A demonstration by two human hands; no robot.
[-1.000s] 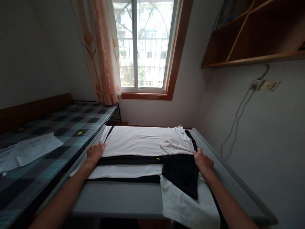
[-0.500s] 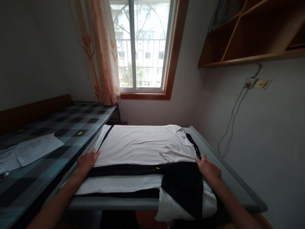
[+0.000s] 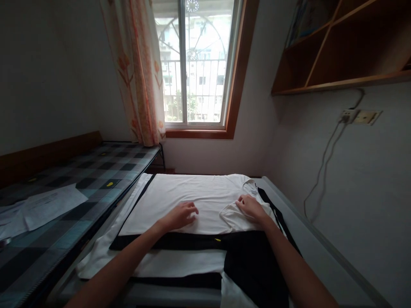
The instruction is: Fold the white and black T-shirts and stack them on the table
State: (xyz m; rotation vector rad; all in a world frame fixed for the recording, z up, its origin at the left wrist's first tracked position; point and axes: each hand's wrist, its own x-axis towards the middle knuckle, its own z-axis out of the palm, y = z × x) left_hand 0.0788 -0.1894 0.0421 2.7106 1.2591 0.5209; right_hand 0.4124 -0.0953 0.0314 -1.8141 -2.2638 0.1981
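Observation:
A white T-shirt [image 3: 180, 192] lies folded on top of a layered stack, its collar at the far right and one sleeve [image 3: 231, 216] turned inward. Over the shirt's middle is my left hand [image 3: 181, 215], fingers loosely bent and apart, with no cloth in them. My right hand [image 3: 252, 208] rests on the folded sleeve with its fingertips against the fabric. Black cloth [image 3: 189, 240] with a small yellow mark shows beneath the shirt, and its sleeve [image 3: 253, 265] hangs toward me. Another white garment [image 3: 180, 263] is lower in the stack.
The stack sits on a grey surface [image 3: 308, 239] beside the right wall. At left, a checked mattress [image 3: 80, 167] carries papers [image 3: 54, 203]. A window [image 3: 199, 77] and curtain [image 3: 141, 85] are ahead. Wooden shelves [image 3: 340, 55] and a corded socket [image 3: 361, 116] are at right.
Both hands have let go of the side edges of the layers and moved inward over the white T-shirt. The lower white garment's left end now lies spread toward me.

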